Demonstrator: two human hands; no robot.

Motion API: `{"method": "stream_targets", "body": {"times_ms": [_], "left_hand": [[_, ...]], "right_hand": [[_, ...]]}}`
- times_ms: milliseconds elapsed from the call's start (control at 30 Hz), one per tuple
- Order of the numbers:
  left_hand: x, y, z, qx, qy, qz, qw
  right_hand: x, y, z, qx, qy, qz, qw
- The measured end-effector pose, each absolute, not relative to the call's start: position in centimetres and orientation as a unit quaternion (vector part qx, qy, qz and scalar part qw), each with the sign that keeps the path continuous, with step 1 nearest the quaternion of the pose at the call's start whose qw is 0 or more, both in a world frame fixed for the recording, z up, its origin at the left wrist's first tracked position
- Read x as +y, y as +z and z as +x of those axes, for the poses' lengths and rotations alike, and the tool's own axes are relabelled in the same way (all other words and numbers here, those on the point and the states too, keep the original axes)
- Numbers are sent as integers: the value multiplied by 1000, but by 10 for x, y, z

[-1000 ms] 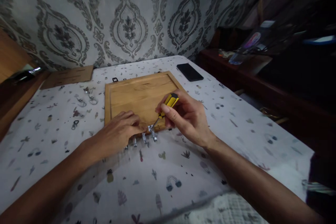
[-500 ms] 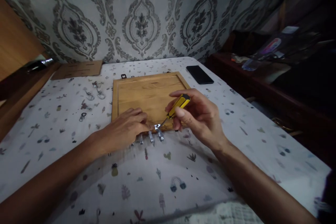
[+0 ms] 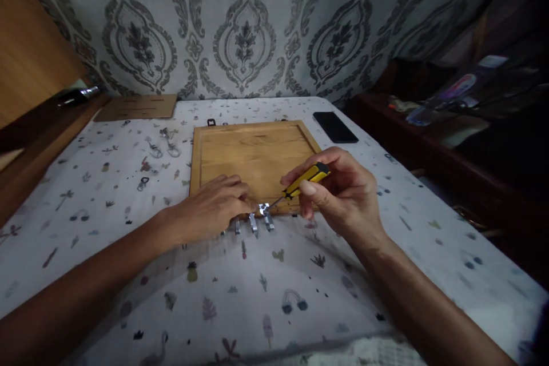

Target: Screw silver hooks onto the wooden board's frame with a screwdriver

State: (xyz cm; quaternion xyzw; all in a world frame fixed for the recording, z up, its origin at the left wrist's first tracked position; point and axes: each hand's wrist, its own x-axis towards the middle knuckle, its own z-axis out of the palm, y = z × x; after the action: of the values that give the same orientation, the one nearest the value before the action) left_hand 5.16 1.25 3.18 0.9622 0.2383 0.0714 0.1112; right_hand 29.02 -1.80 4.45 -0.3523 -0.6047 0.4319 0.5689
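A square wooden board [image 3: 253, 151] with a raised rim lies flat on a patterned cloth. Several metal hooks [image 3: 254, 222] stick out along its near edge. My right hand [image 3: 343, 194] is closed round a yellow and black screwdriver [image 3: 306, 177], whose thin tip touches the rightmost hook [image 3: 266, 210]. My left hand [image 3: 212, 206] lies on the board's near edge beside that hook, fingers curled and pressing down on the hooks; I cannot see anything gripped inside it.
A black phone [image 3: 335, 126] lies on the cloth right of the board. Loose metal rings and clips [image 3: 160, 146] are scattered to the left. A cardboard sheet [image 3: 137, 107] lies at the far left by the wall. Dark wooden furniture [image 3: 450, 143] stands on the right.
The view has shifted, so everything sits further right in the picture. Both hands keep the same hold; the screwdriver handle has tipped slightly lower toward the right.
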Motion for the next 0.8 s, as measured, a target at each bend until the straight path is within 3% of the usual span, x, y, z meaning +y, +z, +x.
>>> {"method": "stream_targets", "body": {"times_ms": [800], "left_hand": [[14,30,52,242,55,963,101]], "right_hand": [[-17,39,291,-594,486,-330,549]]}}
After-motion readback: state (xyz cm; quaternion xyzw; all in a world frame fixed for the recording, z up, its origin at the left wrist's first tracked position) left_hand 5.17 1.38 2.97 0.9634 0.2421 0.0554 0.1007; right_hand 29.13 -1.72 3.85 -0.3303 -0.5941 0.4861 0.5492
